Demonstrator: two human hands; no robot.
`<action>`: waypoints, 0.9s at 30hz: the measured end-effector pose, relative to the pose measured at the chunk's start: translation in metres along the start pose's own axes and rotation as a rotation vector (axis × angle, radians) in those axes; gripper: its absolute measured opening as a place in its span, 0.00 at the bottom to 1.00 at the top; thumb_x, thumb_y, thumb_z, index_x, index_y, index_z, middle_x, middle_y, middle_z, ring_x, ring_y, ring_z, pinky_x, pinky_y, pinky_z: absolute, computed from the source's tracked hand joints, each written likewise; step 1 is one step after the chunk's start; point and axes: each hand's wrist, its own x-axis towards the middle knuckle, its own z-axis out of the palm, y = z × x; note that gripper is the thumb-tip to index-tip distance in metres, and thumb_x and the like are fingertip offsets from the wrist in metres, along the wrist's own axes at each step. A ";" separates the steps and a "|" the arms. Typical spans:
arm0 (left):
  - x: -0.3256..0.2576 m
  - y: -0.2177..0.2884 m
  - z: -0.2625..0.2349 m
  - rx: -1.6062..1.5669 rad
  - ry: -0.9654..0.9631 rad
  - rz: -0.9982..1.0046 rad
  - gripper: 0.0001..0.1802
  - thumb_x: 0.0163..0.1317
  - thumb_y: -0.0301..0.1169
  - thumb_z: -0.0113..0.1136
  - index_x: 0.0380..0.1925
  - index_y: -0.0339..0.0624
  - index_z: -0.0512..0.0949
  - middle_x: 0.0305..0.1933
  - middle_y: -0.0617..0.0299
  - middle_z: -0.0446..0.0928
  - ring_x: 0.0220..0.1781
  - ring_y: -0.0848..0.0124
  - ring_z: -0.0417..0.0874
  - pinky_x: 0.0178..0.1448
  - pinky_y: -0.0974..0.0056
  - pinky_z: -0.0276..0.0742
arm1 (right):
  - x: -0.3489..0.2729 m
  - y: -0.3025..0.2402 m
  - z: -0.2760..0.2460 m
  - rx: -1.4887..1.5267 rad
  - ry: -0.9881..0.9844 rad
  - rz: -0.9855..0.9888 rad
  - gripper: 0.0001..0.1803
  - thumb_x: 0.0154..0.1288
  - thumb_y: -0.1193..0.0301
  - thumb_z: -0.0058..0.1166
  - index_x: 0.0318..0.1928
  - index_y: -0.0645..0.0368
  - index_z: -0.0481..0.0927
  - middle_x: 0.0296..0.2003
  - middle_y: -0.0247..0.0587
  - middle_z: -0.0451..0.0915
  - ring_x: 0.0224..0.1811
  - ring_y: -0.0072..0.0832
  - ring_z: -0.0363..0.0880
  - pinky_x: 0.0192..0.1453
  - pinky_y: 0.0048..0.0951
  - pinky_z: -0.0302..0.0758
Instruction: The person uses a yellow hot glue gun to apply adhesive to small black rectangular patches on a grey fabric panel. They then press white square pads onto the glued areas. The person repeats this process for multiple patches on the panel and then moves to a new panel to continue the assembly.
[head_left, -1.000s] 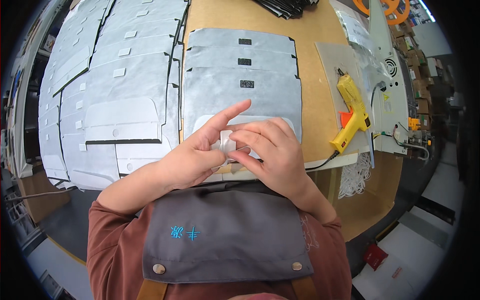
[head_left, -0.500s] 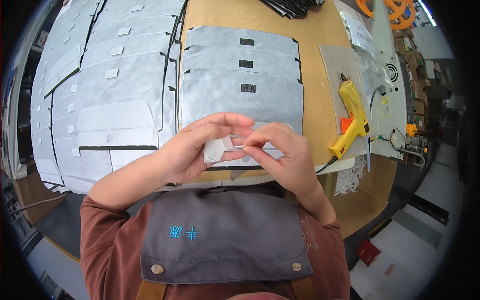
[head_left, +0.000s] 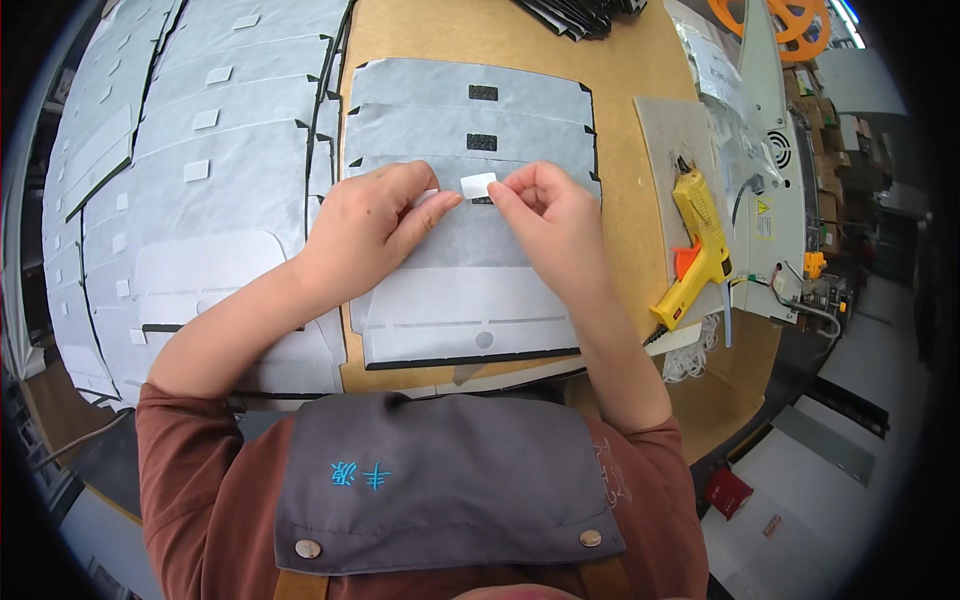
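Observation:
A small white rectangular patch (head_left: pixel 478 184) sits between my fingertips, over a black square on the nearest grey sheet (head_left: pixel 470 290). My right hand (head_left: pixel 550 225) pinches its right end with thumb and forefinger. My left hand (head_left: pixel 370 230) lies flat on the sheet, its fingertip touching the patch's left side. The sheet tops a fanned stack of grey sheets (head_left: pixel 470 110) with black squares on the brown table (head_left: pixel 620 160).
A large spread of grey sheets with white patches (head_left: pixel 190 170) covers the table's left side. A yellow glue gun (head_left: pixel 700 245) rests on a grey mat at right, beside a grey machine (head_left: pixel 775 180). Black pieces (head_left: pixel 580 12) lie at the far edge.
Both hands have moved away from my body, from the sheet's near edge to the black square further up, carrying the white patch there.

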 end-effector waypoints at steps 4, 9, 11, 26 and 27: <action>-0.003 -0.015 0.015 0.042 0.114 0.194 0.07 0.62 0.26 0.64 0.40 0.40 0.79 0.26 0.58 0.75 0.24 0.63 0.76 0.28 0.62 0.72 | 0.007 0.012 0.006 -0.095 0.010 -0.001 0.10 0.63 0.68 0.64 0.31 0.60 0.79 0.18 0.32 0.78 0.19 0.20 0.71 0.26 0.26 0.68; -0.004 -0.011 0.016 0.185 0.051 0.224 0.14 0.60 0.27 0.64 0.47 0.49 0.81 0.27 0.64 0.75 0.26 0.65 0.78 0.27 0.61 0.74 | 0.005 0.017 0.003 -0.105 0.026 0.028 0.09 0.62 0.68 0.64 0.31 0.59 0.79 0.18 0.32 0.78 0.19 0.20 0.72 0.26 0.27 0.68; -0.005 -0.011 0.018 0.269 0.045 0.258 0.16 0.60 0.28 0.64 0.49 0.52 0.81 0.27 0.66 0.73 0.25 0.67 0.78 0.27 0.62 0.74 | 0.004 0.016 0.002 -0.119 0.022 0.038 0.10 0.62 0.68 0.64 0.31 0.59 0.79 0.18 0.32 0.78 0.19 0.21 0.72 0.25 0.27 0.68; -0.005 -0.010 0.023 0.404 0.037 0.281 0.19 0.60 0.33 0.66 0.53 0.60 0.82 0.25 0.69 0.69 0.23 0.72 0.76 0.24 0.65 0.72 | 0.002 0.018 -0.002 -0.162 -0.008 0.006 0.09 0.63 0.68 0.63 0.32 0.59 0.79 0.19 0.34 0.79 0.19 0.24 0.74 0.26 0.28 0.70; -0.005 -0.009 0.023 0.410 0.036 0.286 0.19 0.60 0.33 0.66 0.53 0.60 0.82 0.24 0.69 0.69 0.23 0.72 0.75 0.24 0.65 0.72 | 0.001 0.018 -0.003 -0.180 -0.017 0.002 0.09 0.63 0.68 0.63 0.33 0.59 0.79 0.19 0.34 0.79 0.19 0.24 0.74 0.27 0.28 0.70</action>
